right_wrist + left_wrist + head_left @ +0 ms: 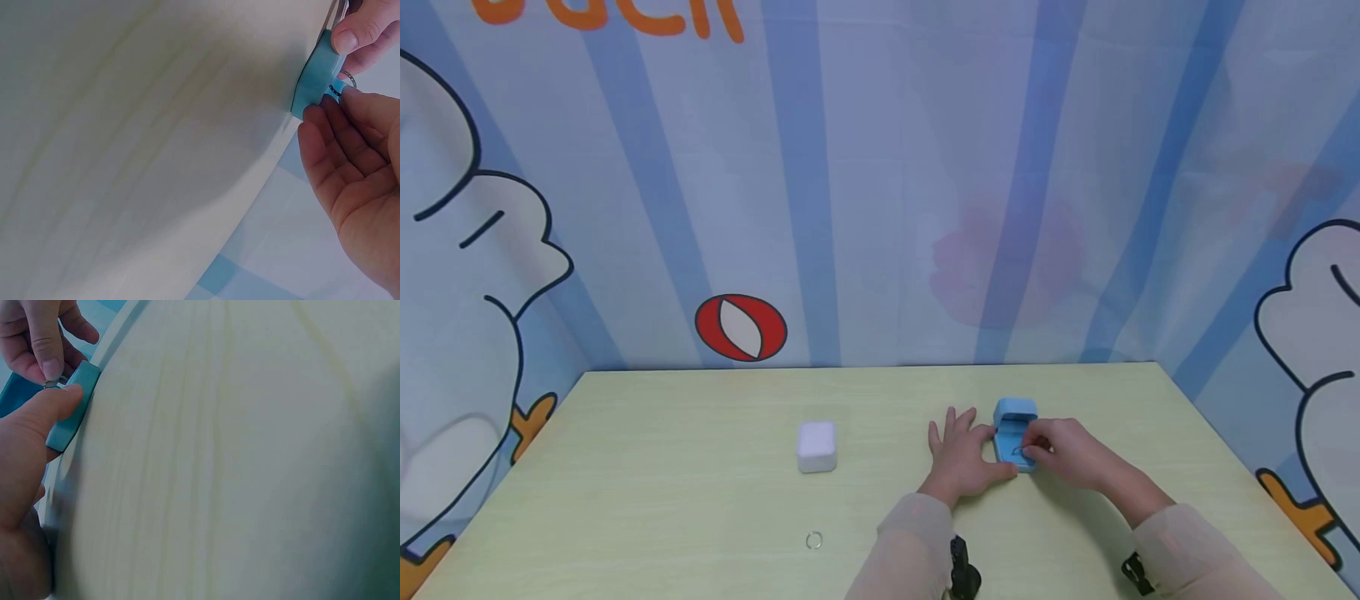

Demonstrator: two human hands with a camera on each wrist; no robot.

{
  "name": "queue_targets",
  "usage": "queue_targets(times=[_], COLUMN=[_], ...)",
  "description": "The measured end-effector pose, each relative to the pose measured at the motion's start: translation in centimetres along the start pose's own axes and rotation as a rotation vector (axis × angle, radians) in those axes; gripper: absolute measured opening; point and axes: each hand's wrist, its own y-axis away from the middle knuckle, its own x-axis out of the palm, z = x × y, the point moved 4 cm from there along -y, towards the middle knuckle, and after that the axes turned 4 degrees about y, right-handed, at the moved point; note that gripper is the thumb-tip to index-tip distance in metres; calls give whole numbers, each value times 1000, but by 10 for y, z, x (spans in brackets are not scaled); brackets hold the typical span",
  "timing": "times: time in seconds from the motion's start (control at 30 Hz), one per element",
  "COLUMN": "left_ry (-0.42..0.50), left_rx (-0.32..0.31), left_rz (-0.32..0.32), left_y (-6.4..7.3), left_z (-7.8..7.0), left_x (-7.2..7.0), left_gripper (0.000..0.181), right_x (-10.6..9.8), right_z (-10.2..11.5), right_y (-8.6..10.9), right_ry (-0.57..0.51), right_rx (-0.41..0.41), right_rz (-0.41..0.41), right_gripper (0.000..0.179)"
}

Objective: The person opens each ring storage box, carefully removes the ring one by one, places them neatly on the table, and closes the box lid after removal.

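A small light-blue ring box (1015, 408) stands with its lid raised on the right part of the table. My left hand (961, 463) steadies it from the left, thumb at the front edge and forefinger along the side. In the left wrist view that thumb lies on the rim of the ring box (75, 415). My right hand (1070, 451) pinches a thin ring between thumb and forefinger over the box's inside. Part of the ring (354, 79) shows in the right wrist view, dark and textured; fingertips cover the rest.
A white rounded box (817, 447) stands left of the hands. Nearer the front edge lies a loose silver ring (814, 540) on the pale wooden table (700, 467). A printed blue-striped cloth (880, 183) rises behind the table and at both sides.
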Motion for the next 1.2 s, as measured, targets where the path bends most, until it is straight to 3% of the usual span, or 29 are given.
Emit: queue_targets(times=[1.2], left_ry=[-8], left_rx=[3], left_rz=[-7], left_y=[0], left_z=[0], left_x=[1], left_gripper=[59], right_x=[-6], right_z=[-2], right_y=[4], right_ry=[-60], right_rx=[28], right_rz=[-29], right_gripper=[7])
